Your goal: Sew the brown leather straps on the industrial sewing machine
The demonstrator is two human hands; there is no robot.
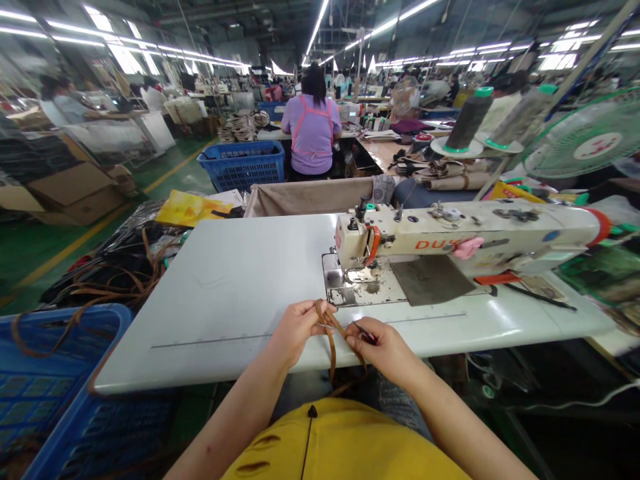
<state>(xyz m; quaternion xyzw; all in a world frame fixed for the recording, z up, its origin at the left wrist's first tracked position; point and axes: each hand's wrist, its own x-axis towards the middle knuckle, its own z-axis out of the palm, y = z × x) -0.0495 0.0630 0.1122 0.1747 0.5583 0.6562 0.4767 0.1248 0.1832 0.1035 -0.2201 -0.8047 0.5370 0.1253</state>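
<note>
Brown strap, pinched in left grip, trailing below.

Head view: looks forward, down, near table.

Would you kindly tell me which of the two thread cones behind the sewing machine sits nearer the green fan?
The right-hand cone as pictured: it looks grey and sits between the fan and the other cone, which is darker.
</note>
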